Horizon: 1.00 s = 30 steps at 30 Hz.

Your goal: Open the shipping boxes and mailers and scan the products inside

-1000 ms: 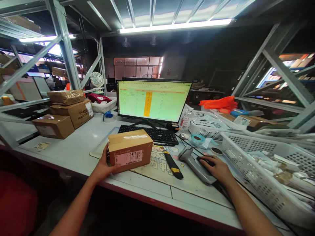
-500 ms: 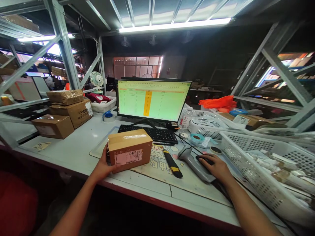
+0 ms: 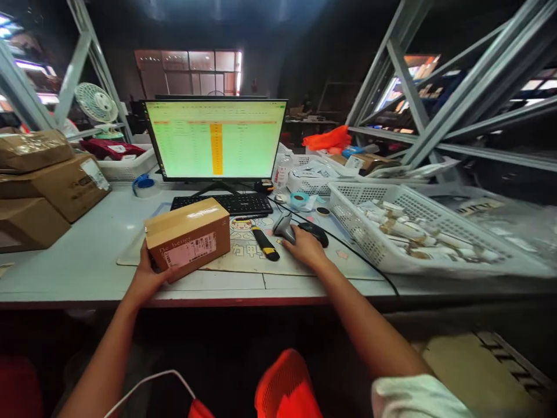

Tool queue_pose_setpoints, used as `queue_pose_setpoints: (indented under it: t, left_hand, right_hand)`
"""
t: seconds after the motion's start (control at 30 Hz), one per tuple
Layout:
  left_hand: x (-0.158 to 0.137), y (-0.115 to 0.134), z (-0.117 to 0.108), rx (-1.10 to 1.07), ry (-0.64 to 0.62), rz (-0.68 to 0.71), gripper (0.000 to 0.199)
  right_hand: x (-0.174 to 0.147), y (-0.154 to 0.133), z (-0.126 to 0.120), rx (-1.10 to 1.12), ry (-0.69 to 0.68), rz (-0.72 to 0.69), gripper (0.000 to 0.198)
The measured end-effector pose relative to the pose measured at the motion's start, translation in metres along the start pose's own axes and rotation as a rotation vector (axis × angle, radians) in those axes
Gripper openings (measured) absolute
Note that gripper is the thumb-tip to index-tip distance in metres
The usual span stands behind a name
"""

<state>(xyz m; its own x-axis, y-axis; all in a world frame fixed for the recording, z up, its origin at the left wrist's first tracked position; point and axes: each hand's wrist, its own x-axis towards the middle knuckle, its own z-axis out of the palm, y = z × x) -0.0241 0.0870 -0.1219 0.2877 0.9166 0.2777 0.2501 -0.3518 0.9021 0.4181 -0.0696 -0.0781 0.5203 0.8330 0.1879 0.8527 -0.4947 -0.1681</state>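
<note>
My left hand (image 3: 147, 280) grips the near left end of a taped cardboard box (image 3: 152, 235), its thumb across the front below a shipping label (image 3: 190, 251). The box is tilted slightly at the desk mat's front edge. My right hand (image 3: 305, 248) is closed around the handle of a grey barcode scanner (image 3: 284, 225), whose head points toward the monitor. Its handle is mostly hidden under my fingers. Just right of that hand lies a black mouse (image 3: 315, 233). Between the box and the scanner is a black and yellow utility knife (image 3: 265, 242) on the printed desk mat (image 3: 243, 264).
A monitor (image 3: 217, 142) showing a spreadsheet stands behind a black keyboard (image 3: 243, 204). Cardboard boxes (image 3: 56, 180) are stacked at left. A white basket (image 3: 361, 244) of small wrapped pieces sits at right. A blue tape roll (image 3: 145, 186) and a bottle (image 3: 282, 173) flank the monitor.
My right hand has left the mouse and taken hold of the barcode scanner, which now lies farther left and points away. My view has turned right and down. The left hand still holds the box.
</note>
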Motion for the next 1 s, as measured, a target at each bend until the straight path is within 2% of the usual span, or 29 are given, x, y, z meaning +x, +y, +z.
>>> queue_pose_setpoints:
  t: [0.17,0.23,0.3,0.33,0.4,0.47,0.5,0.53,0.57,0.63,0.67,0.73,0.8,0.87,0.93,1.0]
  left_hand:
    - [0.003,0.001,-0.001,0.060,0.028,0.009,0.118]
    - [0.006,-0.002,-0.004,0.075,0.026,0.013,0.118]
    - [0.008,-0.005,-0.008,0.074,0.066,0.085,0.114]
    - [0.006,-0.004,-0.009,0.083,0.147,0.163,0.109]
    - [-0.004,0.007,-0.008,0.150,0.429,0.405,0.096]
    - [-0.025,0.032,0.004,0.230,0.715,0.714,0.079]
    - [-0.037,0.049,0.016,0.243,0.771,0.862,0.069]
    - [-0.049,0.069,0.031,0.214,0.723,0.980,0.056]
    - [-0.059,0.089,0.051,0.114,0.599,1.029,0.044]
    - [-0.069,0.126,0.098,0.098,0.079,1.056,0.034]
    - [-0.067,0.139,0.124,0.148,-0.104,1.057,0.031]
    - [-0.051,0.152,0.175,0.273,-0.323,0.972,0.032]
    - [-0.026,0.150,0.217,0.437,-0.428,0.874,0.046]
    - [-0.005,0.140,0.245,0.574,-0.498,0.814,0.056]
    - [0.007,0.129,0.260,0.639,-0.544,0.801,0.057]
    - [0.011,0.121,0.264,0.645,-0.558,0.818,0.052]
  right_hand:
    - [-0.018,0.017,-0.001,0.021,0.076,0.015,0.059]
    - [-0.028,0.020,0.001,0.002,0.090,-0.023,0.052]
    - [-0.038,0.019,0.003,0.005,0.108,-0.072,0.047]
    - [-0.042,0.018,0.004,0.021,0.117,-0.095,0.047]
    - [-0.049,0.013,0.009,0.064,0.128,-0.136,0.046]
    - [-0.054,0.006,0.014,0.111,0.137,-0.169,0.046]
    - [-0.056,0.002,0.017,0.137,0.143,-0.185,0.046]
    - [-0.056,-0.002,0.019,0.165,0.150,-0.202,0.046]
    - [-0.056,-0.006,0.022,0.195,0.157,-0.224,0.046]
    - [-0.055,-0.008,0.024,0.264,0.170,-0.288,0.045]
    - [-0.055,-0.006,0.024,0.298,0.183,-0.315,0.046]
    - [-0.059,0.004,0.020,0.349,0.241,-0.314,0.048]
    - [-0.068,0.022,0.016,0.358,0.296,-0.216,0.049]
    - [-0.082,0.041,0.013,0.330,0.273,-0.105,0.041]
    - [-0.094,0.055,0.014,0.295,0.216,-0.058,0.029]
    - [-0.101,0.058,0.018,0.279,0.207,-0.067,0.022]
